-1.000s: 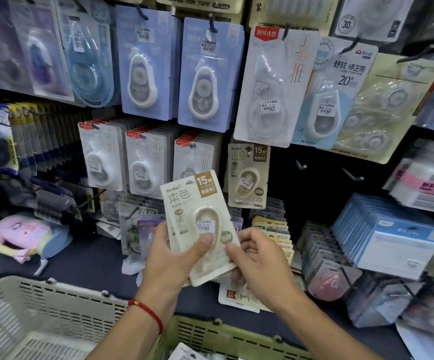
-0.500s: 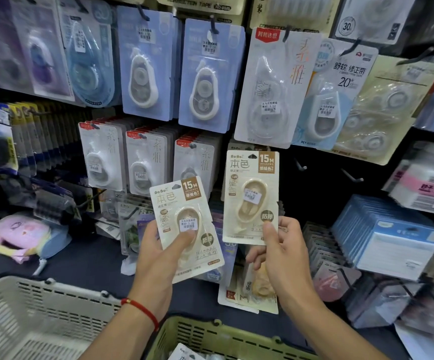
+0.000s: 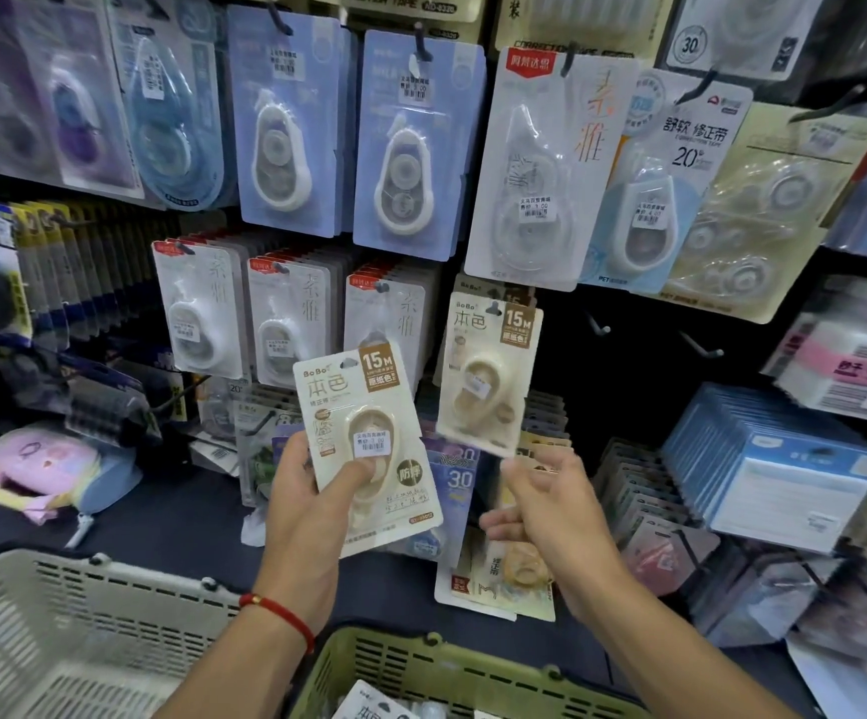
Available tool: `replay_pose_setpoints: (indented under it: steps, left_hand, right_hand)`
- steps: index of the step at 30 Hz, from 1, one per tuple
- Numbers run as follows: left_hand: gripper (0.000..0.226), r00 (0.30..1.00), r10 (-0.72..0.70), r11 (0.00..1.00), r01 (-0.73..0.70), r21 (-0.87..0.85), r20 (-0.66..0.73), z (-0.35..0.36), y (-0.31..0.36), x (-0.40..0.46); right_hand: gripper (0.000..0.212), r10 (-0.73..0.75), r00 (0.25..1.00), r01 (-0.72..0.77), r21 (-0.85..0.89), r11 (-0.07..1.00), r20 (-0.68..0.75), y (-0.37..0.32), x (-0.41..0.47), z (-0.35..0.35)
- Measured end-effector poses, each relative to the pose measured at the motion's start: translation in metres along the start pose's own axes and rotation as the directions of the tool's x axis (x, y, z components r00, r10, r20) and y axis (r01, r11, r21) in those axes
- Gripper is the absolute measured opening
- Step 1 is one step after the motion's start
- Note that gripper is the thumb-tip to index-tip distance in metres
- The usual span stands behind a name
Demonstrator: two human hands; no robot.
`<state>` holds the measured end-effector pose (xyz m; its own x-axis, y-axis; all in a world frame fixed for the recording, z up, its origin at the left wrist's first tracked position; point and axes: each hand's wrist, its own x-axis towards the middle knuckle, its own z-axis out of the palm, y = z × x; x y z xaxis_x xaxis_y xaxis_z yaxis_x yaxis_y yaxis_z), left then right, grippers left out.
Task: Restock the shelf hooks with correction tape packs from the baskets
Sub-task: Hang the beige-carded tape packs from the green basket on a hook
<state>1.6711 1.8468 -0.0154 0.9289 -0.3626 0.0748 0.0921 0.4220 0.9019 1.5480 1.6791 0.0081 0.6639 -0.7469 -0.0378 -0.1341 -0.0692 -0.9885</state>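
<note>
crowded pegboard hooks behind, the left hand (image 3: 312, 505) grips a cream carded correction tape pack (image 3: 366, 448), the right hand (image 3: 545, 505) hangs loosely open; the freshly hung cream pack (image 3: 488, 376) could slip off.

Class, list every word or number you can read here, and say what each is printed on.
"BoBo", "15M": beige pack in the left hand.
"15M": beige pack on the hook, above the right hand.
"20": blue-and-white pack.
"30": white pack, top right.
"CORRECTION TAPE": top header card.
Price stickers: too small.
</note>
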Motion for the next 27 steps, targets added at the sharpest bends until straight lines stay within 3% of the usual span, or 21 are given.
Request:
replay_pose_setpoints:
  steps: [3, 6, 8, 13, 18, 27]
  left_hand:
    - [0.046, 0.998, 0.019, 1.000, -0.020, 0.018, 0.065, 0.004, -0.005, -0.001]
    - [0.063, 0.989, 0.028, 0.999, -0.034, 0.039, 0.145, 0.010, -0.008, -0.005]
    - [0.071, 0.979, 0.028, 0.998, -0.037, 0.042, 0.200, 0.012, -0.007, -0.008]
    - [0.068, 0.955, 0.042, 0.997, -0.057, 0.043, 0.293, 0.011, -0.003, -0.009]
    - [0.071, 0.937, 0.054, 0.990, -0.094, 0.101, 0.345, 0.009, -0.008, -0.009]
    - [0.069, 0.924, 0.078, 0.994, -0.102, 0.044, 0.374, 0.014, -0.007, -0.011]
  right_hand:
    - [0.033, -0.006, 0.994, 0.030, -0.225, 0.974, 0.106, 0.003, -0.002, -0.001]
    - [0.024, -0.140, 0.925, 0.213, -0.176, 0.961, 0.353, 0.001, -0.011, 0.007]
    - [0.021, -0.224, 0.889, 0.289, -0.108, 0.951, 0.400, 0.002, -0.015, 0.013]
    - [0.005, -0.328, 0.914, 0.354, -0.075, 0.932, 0.238, 0.002, -0.013, 0.013]
    - [0.009, -0.383, 0.923, 0.384, 0.001, 0.924, 0.042, -0.005, -0.009, 0.008]
    - [0.010, -0.336, 0.942, 0.329, 0.142, 0.933, 0.021, -0.022, -0.011, 0.007]
